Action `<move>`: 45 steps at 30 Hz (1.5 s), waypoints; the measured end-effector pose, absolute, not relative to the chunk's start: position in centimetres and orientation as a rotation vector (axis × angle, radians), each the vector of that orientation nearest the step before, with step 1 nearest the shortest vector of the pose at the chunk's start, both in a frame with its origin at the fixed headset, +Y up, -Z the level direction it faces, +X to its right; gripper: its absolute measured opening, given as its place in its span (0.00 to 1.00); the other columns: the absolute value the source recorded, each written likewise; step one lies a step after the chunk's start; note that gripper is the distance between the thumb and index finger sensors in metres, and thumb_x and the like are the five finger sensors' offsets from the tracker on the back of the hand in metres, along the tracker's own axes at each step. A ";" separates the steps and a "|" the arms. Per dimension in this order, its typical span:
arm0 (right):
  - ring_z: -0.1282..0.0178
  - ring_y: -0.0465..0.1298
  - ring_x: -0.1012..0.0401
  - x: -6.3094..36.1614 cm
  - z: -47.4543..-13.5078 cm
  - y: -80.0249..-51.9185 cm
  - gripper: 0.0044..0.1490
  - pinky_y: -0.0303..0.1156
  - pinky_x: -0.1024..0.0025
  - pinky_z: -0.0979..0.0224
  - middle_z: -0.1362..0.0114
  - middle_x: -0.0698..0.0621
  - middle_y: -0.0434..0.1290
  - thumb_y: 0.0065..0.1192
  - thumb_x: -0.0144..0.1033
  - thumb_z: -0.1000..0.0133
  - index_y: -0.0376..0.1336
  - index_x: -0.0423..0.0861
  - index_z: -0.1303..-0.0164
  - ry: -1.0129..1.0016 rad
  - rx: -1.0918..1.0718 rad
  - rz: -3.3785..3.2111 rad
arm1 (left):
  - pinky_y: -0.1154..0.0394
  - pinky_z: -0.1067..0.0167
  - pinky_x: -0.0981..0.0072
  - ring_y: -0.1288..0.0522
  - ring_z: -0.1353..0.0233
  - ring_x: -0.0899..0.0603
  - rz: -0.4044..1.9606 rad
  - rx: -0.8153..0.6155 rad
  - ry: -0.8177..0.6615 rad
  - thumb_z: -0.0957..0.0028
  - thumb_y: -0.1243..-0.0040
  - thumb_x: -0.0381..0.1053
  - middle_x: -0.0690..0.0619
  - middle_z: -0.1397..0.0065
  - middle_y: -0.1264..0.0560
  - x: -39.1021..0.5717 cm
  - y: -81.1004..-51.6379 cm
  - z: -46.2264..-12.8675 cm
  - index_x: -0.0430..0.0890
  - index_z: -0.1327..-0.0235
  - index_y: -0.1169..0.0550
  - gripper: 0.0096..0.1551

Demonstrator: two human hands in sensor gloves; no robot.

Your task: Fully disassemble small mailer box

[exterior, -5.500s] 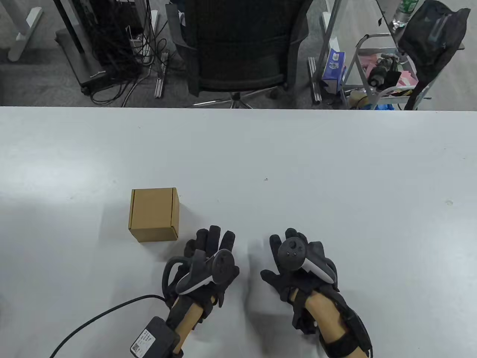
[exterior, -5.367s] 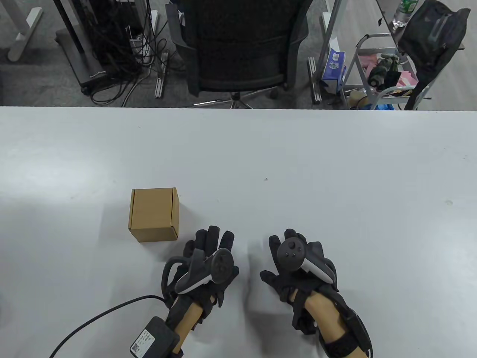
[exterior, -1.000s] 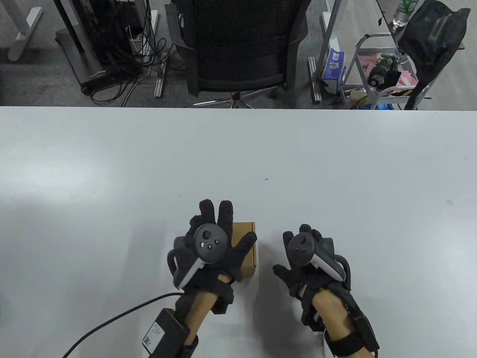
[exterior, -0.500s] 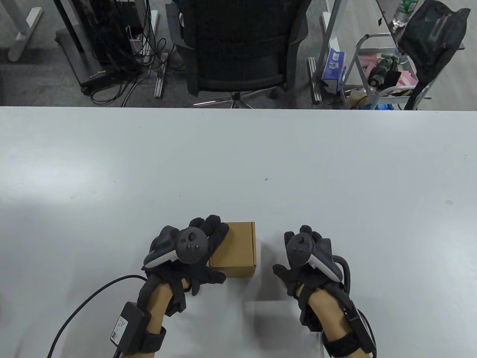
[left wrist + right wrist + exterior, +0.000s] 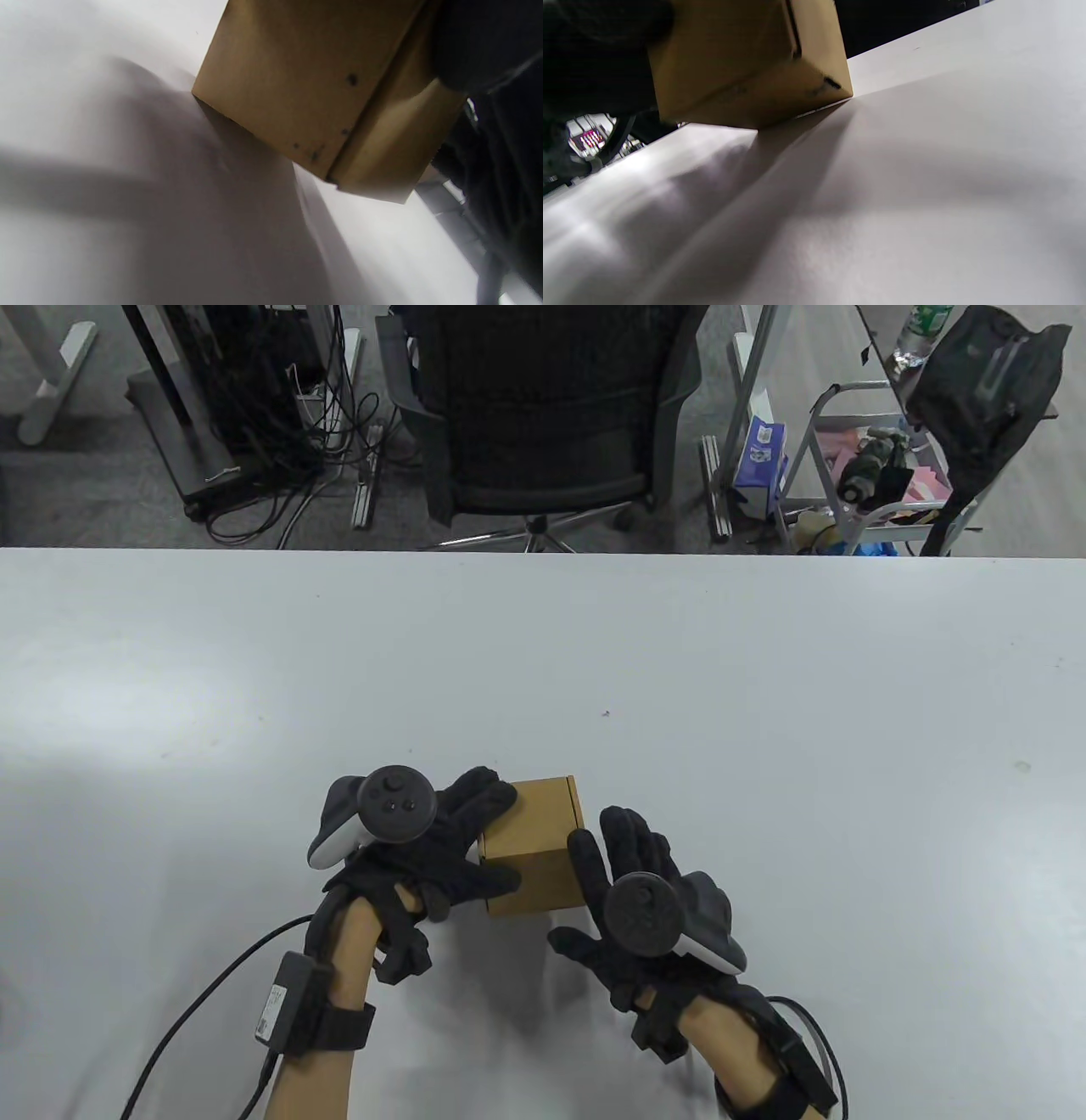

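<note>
White worktop (image 5: 764, 661); the closed small mailer box (image 5: 534, 840) sits tilted near its front edge, one bottom edge lifted. Left hand (image 5: 441, 848) grips the box's left side; right hand (image 5: 628, 882), fingers spread, touches its right side, apparently steadying it for opening. Bare worktop lies behind and beside

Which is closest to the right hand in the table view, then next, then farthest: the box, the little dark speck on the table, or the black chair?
1. Box: touching the right hand, on its left.
2. Speck: farther up the table.
3. Chair: beyond the table's far edge.
</note>
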State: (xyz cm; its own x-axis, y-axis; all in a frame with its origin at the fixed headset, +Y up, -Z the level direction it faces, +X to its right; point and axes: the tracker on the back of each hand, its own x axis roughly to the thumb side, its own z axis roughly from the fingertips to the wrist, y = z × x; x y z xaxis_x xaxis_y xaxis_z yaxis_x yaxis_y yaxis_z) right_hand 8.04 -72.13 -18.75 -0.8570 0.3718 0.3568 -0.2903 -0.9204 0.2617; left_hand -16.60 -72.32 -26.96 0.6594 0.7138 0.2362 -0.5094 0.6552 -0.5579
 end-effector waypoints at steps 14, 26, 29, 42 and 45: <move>0.14 0.26 0.52 4.1 -18.8 -72.3 0.67 0.31 0.43 0.14 0.27 0.57 0.11 0.60 0.59 0.55 0.13 0.63 0.43 -0.201 0.373 3.235 | 0.44 0.26 0.32 0.53 0.14 0.32 0.790 -0.472 -0.451 0.59 0.39 0.83 0.60 0.13 0.62 -17.2 -73.4 -27.2 0.67 0.21 0.51 0.58; 0.14 0.38 0.53 4.1 -18.4 -71.6 0.63 0.39 0.45 0.14 0.23 0.53 0.19 0.58 0.52 0.56 0.17 0.60 0.38 -0.151 0.458 3.206 | 0.44 0.26 0.32 0.53 0.14 0.32 0.778 -0.455 -0.462 0.58 0.42 0.83 0.59 0.13 0.64 -17.0 -73.4 -26.7 0.67 0.20 0.53 0.57; 0.15 0.37 0.50 5.1 -18.4 -70.8 0.62 0.38 0.45 0.14 0.23 0.54 0.18 0.59 0.52 0.56 0.19 0.60 0.37 0.066 0.581 3.084 | 0.44 0.26 0.32 0.53 0.14 0.31 0.798 -0.462 -0.466 0.57 0.47 0.84 0.60 0.14 0.66 -16.9 -73.5 -26.4 0.66 0.20 0.53 0.56; 0.22 0.52 0.38 9.9 -19.0 -68.0 0.45 0.49 0.38 0.23 0.22 0.43 0.54 0.58 0.53 0.54 0.48 0.48 0.30 0.408 0.698 2.318 | 0.42 0.28 0.33 0.47 0.17 0.32 0.760 -0.379 -0.469 0.48 0.44 0.65 0.67 0.15 0.51 -17.2 -72.3 -24.7 0.64 0.25 0.36 0.36; 0.21 0.51 0.38 10.5 -19.0 -67.5 0.44 0.48 0.38 0.22 0.21 0.43 0.52 0.58 0.51 0.53 0.47 0.48 0.29 0.372 0.665 2.358 | 0.40 0.28 0.35 0.45 0.17 0.33 0.716 -0.365 -0.483 0.47 0.43 0.63 0.69 0.16 0.50 -17.3 -72.2 -24.4 0.66 0.26 0.36 0.33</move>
